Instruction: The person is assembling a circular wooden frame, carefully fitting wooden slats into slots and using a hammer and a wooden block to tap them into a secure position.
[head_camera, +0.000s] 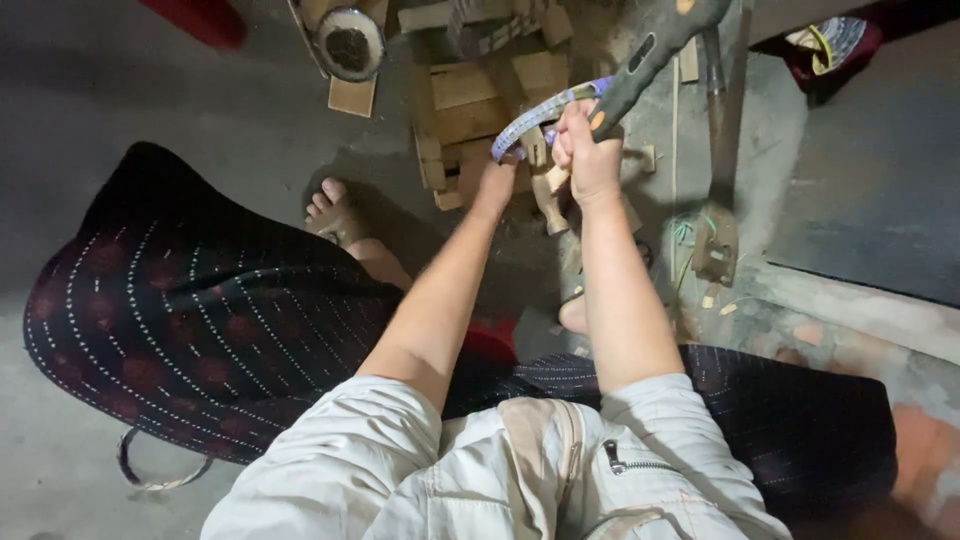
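Note:
My right hand (588, 150) is closed around the dark handle of a long tool (650, 45) that slants up to the right. My left hand (497, 182) reaches forward just left of it, pinching the low end of a curved blue-and-white woven strip (540, 112). The strip arcs from my left fingers up toward the tool's handle. Both forearms stretch out over my lap, which is covered by a dark patterned skirt (200, 310). How the left fingers close on the strip is partly hidden.
A pile of pale wooden blocks (470, 100) lies on the concrete floor beyond my hands. A round metal can (350, 42) stands at the top left of it. My bare foot (335, 215) rests left of the pile. A hammer-like tool (715, 150) lies to the right, with a loose strip (160, 478) at the lower left.

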